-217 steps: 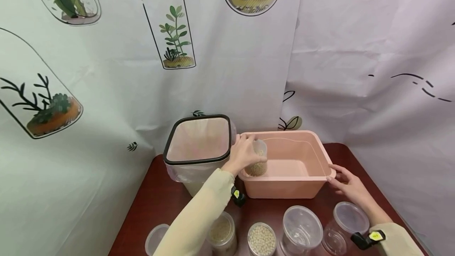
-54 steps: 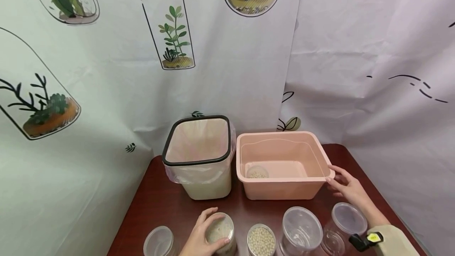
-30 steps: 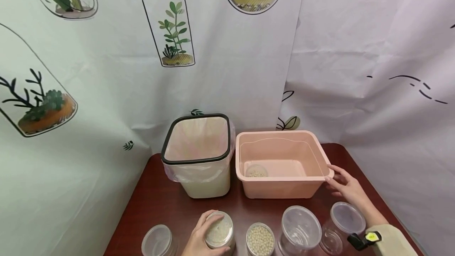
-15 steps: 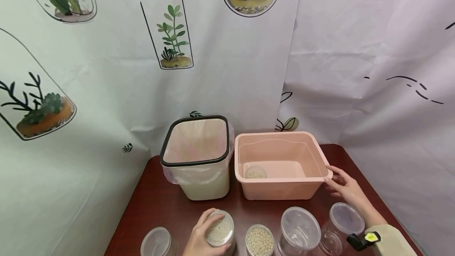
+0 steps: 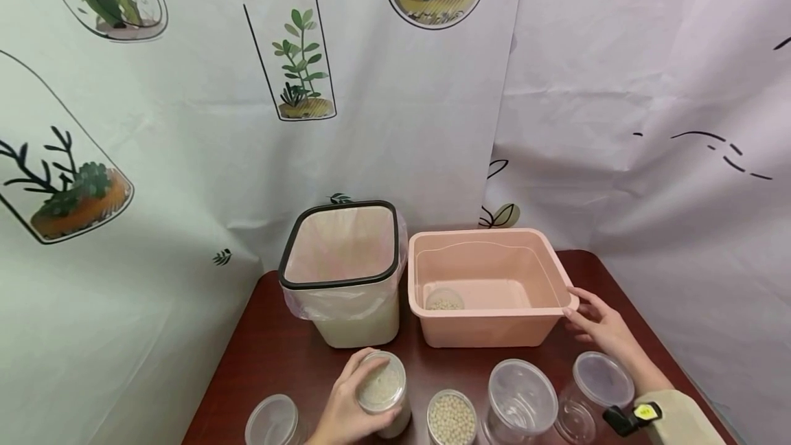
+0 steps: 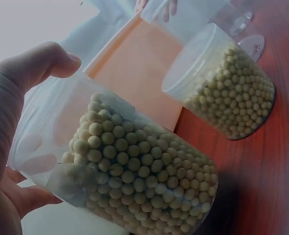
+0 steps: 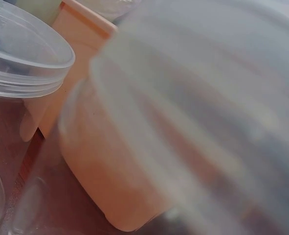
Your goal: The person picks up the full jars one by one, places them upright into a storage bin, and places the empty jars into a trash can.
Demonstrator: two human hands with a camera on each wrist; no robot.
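My left hand (image 5: 355, 397) grips a clear plastic jar of pale round beads (image 5: 382, 383) near its top, at the table's front. In the left wrist view, thumb and fingers wrap the upper part of this jar of beads (image 6: 139, 166). Right of it stands a second jar of beads (image 5: 452, 417). My right hand (image 5: 608, 328) holds the front right corner of the pink tub (image 5: 488, 329), thumb and fingers at the rim. Inside the tub, at front left, sits another bead jar (image 5: 445, 299). A clear container (image 7: 198, 112) blocks most of the right wrist view, hiding that hand.
A bin with a black rim and liner bag (image 5: 340, 285) stands left of the tub. Two larger clear jars without beads (image 5: 522, 397) stand at front right, one below my right wrist. A small clear container (image 5: 272, 421) sits at front left. A patterned cloth (image 5: 395, 88) hangs behind.
Earlier my left hand held a bead jar over the tub; that jar now sits inside it. My left hand came back, gripped another jar and has raised it slightly. My right hand stays put.
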